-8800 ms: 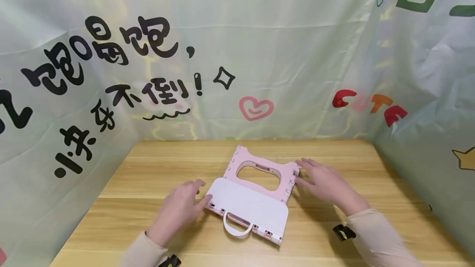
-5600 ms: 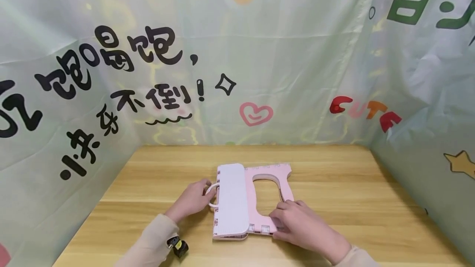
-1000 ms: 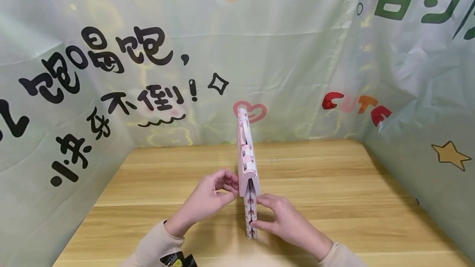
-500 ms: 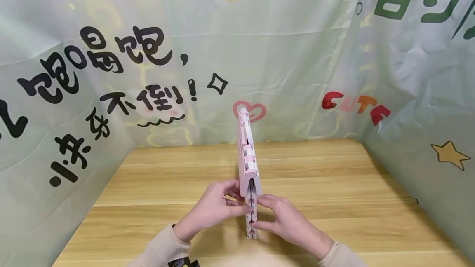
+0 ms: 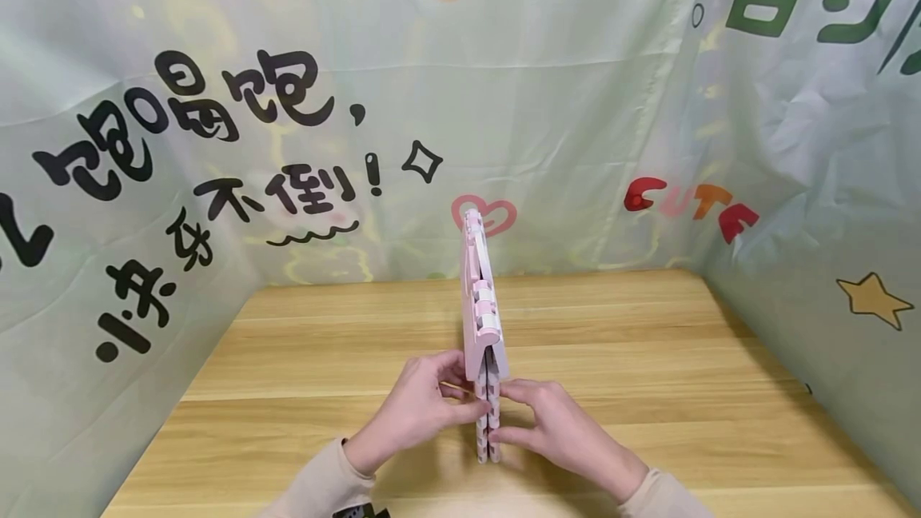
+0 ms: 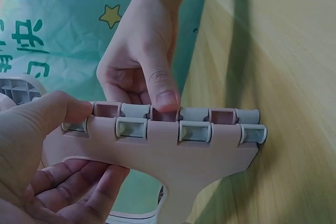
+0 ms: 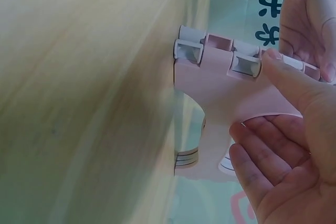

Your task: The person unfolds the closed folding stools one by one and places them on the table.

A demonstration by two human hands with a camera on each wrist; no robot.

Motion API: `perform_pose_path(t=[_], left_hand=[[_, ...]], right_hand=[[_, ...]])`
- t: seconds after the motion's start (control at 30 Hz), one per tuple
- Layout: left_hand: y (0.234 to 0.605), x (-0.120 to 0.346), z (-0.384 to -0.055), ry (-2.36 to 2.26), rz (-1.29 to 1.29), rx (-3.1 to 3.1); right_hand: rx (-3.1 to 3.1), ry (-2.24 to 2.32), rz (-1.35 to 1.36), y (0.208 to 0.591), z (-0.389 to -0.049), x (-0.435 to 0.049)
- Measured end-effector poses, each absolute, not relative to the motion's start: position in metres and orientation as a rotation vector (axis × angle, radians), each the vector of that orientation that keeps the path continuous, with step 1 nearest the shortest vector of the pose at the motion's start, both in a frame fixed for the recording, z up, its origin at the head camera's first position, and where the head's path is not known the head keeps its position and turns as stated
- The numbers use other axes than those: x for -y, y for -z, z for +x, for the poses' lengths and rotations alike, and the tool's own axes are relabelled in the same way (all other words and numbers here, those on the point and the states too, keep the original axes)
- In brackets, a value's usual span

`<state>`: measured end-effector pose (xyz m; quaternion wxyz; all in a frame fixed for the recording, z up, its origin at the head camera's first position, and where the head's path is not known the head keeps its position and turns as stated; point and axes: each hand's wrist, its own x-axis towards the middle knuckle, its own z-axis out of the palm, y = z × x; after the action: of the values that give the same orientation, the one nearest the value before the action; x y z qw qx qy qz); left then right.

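Observation:
A pink and white folding step stool (image 5: 480, 314) stands upright and edge-on to me in the middle of the table, its two leg panels folded close together. My left hand (image 5: 417, 402) grips the left panel; the left wrist view shows the thumb on the hinged edge of the pink leg panel (image 6: 173, 161) and the fingers at its cutout. From the other side my right hand (image 5: 561, 430) holds the right panel lower down. In the right wrist view its thumb presses the hinge row beside the pink panel (image 7: 220, 90), fingers reaching into the opening.
The wooden table (image 5: 612, 326) extends around the stool on both sides. Behind it hangs a pale green printed cloth (image 5: 561, 118), which also closes in the left and right sides. A black wrist device (image 5: 362, 511) shows at the left sleeve.
Earlier the stool lay flat and was turned round; a second ago it stood upright. Since then my left hand has come in, its thumb closing onto the panel's edge. The right hand stays put.

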<state>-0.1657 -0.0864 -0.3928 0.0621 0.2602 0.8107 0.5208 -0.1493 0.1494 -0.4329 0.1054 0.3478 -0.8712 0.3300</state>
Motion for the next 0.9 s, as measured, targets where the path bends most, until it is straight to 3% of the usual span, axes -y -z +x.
perform_pose_path(t=[0.9], left_hand=[[0.394,0.108,-0.171,-1.603,0.767,-2.437]], right_hand=[[2.683,-0.994,0.95,0.428,-0.153,-0.173]])
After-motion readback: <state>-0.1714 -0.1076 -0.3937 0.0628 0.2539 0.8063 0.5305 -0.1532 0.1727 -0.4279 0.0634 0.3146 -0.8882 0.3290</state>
